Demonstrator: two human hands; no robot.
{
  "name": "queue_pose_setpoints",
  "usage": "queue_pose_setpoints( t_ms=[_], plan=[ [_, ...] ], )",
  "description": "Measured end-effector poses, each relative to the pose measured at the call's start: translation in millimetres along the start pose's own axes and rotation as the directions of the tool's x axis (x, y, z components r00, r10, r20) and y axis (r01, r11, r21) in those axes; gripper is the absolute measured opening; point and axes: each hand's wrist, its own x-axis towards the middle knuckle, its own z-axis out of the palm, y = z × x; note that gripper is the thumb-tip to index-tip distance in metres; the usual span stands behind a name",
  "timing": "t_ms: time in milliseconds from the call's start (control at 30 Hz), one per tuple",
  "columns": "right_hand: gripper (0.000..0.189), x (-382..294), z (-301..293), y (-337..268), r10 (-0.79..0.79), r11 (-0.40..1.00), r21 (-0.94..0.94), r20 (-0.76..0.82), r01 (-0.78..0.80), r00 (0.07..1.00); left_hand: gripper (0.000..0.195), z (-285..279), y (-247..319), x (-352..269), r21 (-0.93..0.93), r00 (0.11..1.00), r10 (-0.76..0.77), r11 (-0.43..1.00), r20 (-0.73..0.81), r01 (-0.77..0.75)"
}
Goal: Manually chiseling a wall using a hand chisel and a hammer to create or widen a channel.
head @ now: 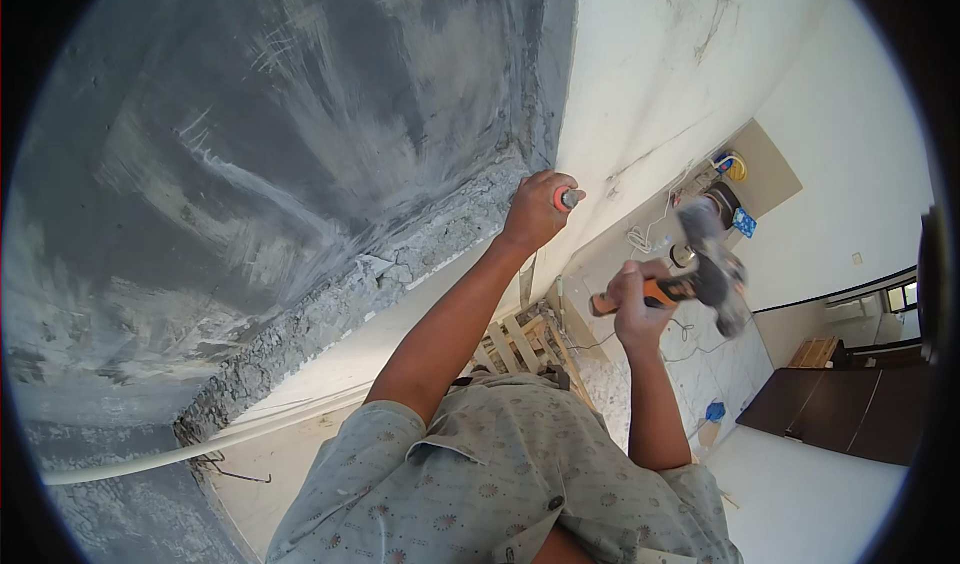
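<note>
My left hand (532, 211) grips a chisel with a red-orange guard (562, 198), its struck metal end toward the camera. The blade is hidden behind the hand. That fist rests close to a rough, chipped strip of concrete (405, 256), near where the grey plastered wall (322, 113) meets a white wall (630, 83). To the right, my right hand (639, 301) is closed around the orange and black handle of a hammer (664, 292). The hammer's grey head is blurred and held up in the air, apart from the chisel.
Below me stands a wooden slatted frame (517, 342). A white pipe (135, 470) and bent rebar (240, 476) jut out at lower left. Cords (639, 240), a blue packet (744, 222) and other items lie on the floor. Dark brown cabinets (832, 410) are at right.
</note>
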Motion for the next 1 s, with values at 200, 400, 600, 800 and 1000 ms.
queue_pose_setpoints(
  t_ms=[200,400,600,800,1000],
  plan=[
    [0.017,14.2,-14.0,-43.2,0.482,0.873,-0.026,0.182,-0.486,0.857,0.019,-10.6,-6.9,1.3,-0.087,0.992,-0.122,0.989,0.018,0.123],
    [0.015,51.7,-15.1,-120.0,-0.537,0.677,0.527,-0.123,0.514,0.835,0.020,-14.9,0.7,6.5,-0.107,0.992,-0.117,0.987,0.049,0.122],
    [0.019,12.3,1.9,19.6,0.432,0.865,-0.391,0.260,-0.315,0.863,0.019,-4.9,-7.1,-5.1,-0.036,1.000,-0.031,0.999,0.005,0.031],
    [0.022,37.5,-20.7,-115.0,-0.115,0.992,0.051,0.048,0.112,0.992,0.021,-16.5,-2.8,-1.3,-0.064,0.982,-0.155,0.985,0.105,0.162],
    [0.017,15.7,16.1,-33.4,0.002,1.000,0.022,0.071,-0.003,0.997,0.023,-11.1,-5.2,3.7,-0.068,0.990,-0.110,0.991,0.089,0.116]
  ],
)
